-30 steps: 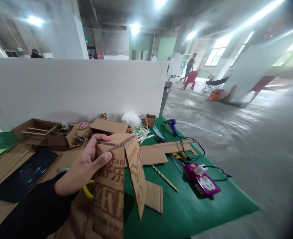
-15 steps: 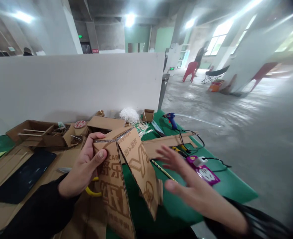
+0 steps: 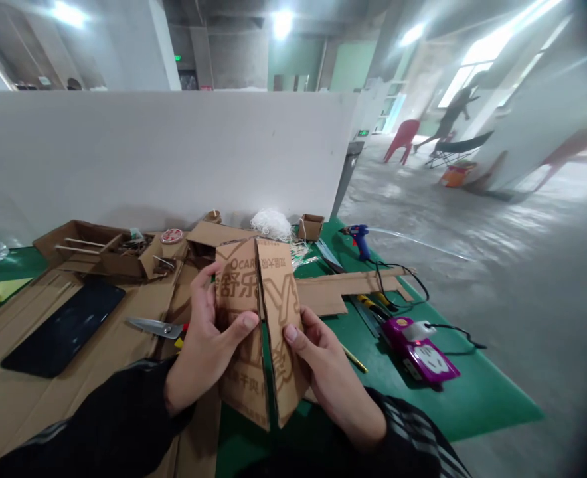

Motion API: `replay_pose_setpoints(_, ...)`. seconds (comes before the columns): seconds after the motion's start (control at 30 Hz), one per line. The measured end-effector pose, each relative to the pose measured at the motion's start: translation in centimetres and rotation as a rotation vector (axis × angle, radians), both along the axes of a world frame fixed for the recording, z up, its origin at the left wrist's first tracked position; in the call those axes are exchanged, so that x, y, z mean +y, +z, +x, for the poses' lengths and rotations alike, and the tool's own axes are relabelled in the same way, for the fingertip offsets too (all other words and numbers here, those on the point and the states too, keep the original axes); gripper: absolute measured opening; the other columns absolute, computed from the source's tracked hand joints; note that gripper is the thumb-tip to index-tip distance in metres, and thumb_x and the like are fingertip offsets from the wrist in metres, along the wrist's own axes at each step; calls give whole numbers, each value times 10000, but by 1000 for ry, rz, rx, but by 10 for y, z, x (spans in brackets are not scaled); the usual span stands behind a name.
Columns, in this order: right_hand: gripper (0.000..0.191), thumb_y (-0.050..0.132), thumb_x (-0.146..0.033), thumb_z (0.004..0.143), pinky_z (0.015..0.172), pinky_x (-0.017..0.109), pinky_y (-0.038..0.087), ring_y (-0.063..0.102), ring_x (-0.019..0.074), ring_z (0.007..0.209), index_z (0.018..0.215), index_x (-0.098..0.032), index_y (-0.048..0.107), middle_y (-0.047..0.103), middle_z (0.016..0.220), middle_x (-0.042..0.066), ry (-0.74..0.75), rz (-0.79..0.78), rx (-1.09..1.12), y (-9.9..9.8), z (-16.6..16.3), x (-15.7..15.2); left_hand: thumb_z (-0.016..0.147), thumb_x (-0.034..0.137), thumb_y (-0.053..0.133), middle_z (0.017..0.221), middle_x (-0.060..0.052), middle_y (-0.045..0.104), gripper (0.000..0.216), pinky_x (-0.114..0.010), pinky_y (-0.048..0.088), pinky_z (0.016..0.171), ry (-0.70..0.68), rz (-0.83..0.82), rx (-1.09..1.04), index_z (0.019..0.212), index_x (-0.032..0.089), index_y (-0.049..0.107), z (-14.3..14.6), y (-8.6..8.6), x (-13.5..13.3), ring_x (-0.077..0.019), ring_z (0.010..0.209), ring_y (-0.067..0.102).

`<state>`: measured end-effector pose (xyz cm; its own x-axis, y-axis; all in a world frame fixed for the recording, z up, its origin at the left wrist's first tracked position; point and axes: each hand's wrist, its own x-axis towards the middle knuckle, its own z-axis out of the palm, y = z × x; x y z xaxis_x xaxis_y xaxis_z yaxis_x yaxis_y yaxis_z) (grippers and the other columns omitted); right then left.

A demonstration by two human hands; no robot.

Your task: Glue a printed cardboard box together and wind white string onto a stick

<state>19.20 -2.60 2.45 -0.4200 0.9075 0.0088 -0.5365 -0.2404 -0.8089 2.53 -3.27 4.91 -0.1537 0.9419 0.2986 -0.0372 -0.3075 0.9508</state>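
Between my hands is a folded cardboard piece (image 3: 241,285) with brown printed lettering, its two panels standing side by side with a narrow gap running down the middle. My left hand (image 3: 214,332) grips the left panel, thumb on the printed face. Around the right panel's outer edge my right hand (image 3: 326,362) is closed, its thumb pressed on the print. Scissors (image 3: 159,326) lie just left of my left hand, their handles partly hidden by it. A yellow pencil-like stick (image 3: 356,358) rests on the green table beyond my right hand.
On the green table (image 3: 493,405) a purple power strip (image 3: 423,358) and a blue glue gun (image 3: 358,240) lie to the right. A dark tablet (image 3: 67,325) rests on cardboard sheets at left. Behind stand a cardboard box (image 3: 89,255), white string (image 3: 271,224) and a white partition (image 3: 174,153).
My right hand, in the air before, has come in and taken hold of the right panel. The panels have drawn closer together. My left hand has shifted lower on its panel.
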Motion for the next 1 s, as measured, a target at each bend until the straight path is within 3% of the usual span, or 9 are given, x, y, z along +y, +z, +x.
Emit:
replay_pose_setpoints(0.17, 288, 720, -305, 828, 974, 356, 511, 654, 223, 1102, 1092, -239, 626, 699, 1187, 33, -42, -42, -8, 1, -5, -3, 848, 323, 677, 1469, -90, 385, 624, -372, 288, 1147, 13, -28, 57, 1336, 279, 290, 2, -3, -5, -223, 1387, 370)
replay_pose_setpoints(0.4, 313, 738, -311, 812, 964, 363, 521, 658, 226, 1095, 1097, -240, 631, 711, 1164, 31, -73, -76, -15, -5, -9, -3, 874, 326, 643, 1422, -91, 411, 541, -362, 283, 1132, 37, -6, 72, 1294, 264, 306, 4, -9, 0, -212, 1368, 377)
replay_pose_setpoints(0.53, 316, 740, -312, 812, 981, 376, 511, 653, 225, 1100, 1095, -235, 621, 707, 1172, 35, -87, -81, -11, -8, -11, -4, 872, 363, 638, 1127, -33, 524, 400, -318, 430, 926, 81, -66, 141, 1128, 262, 347, 1, -14, 2, -192, 1076, 554)
replay_pose_setpoints(0.6, 330, 750, -315, 802, 967, 373, 520, 665, 223, 1072, 1094, -232, 622, 714, 1154, 36, -107, -84, -17, -9, -12, -4, 881, 382, 619, 920, 14, 491, 270, -290, 441, 794, 127, -95, 235, 963, 249, 398, 0, -16, 1, -172, 882, 552)
replay_pose_setpoints(0.67, 333, 755, -320, 797, 947, 361, 531, 676, 220, 1046, 1090, -228, 624, 720, 1138, 37, -140, -94, -22, -9, -12, -4, 892, 389, 597, 827, 21, 455, 238, -302, 426, 792, 150, -98, 317, 831, 237, 425, 1, -17, 0, -185, 861, 534)
replay_pose_setpoints(0.73, 320, 749, -328, 803, 921, 354, 544, 686, 218, 1020, 1080, -232, 621, 725, 1124, 34, -179, -118, -14, -10, -13, -4, 895, 376, 593, 938, -25, 514, 202, -356, 392, 930, 150, -63, 362, 810, 229, 485, 4, -18, -3, -244, 1086, 511)
replay_pose_setpoints(0.83, 279, 718, -334, 834, 870, 345, 567, 703, 211, 971, 1077, -246, 613, 738, 1077, 21, -229, -133, 19, -12, -12, -1, 890, 335, 602, 1329, -88, 446, 103, -441, 263, 1104, 110, -3, 421, 933, 241, 596, 10, -20, -8, -300, 1407, 249)
replay_pose_setpoints(1.0, 278, 716, -328, 834, 850, 345, 574, 700, 219, 974, 1077, -245, 609, 735, 1083, 28, -239, -102, 34, -13, -7, 3, 903, 296, 586, 1498, -72, 300, 278, -450, 221, 1159, 25, -18, 311, 1180, 283, 563, 13, -26, -15, -274, 1439, 238)
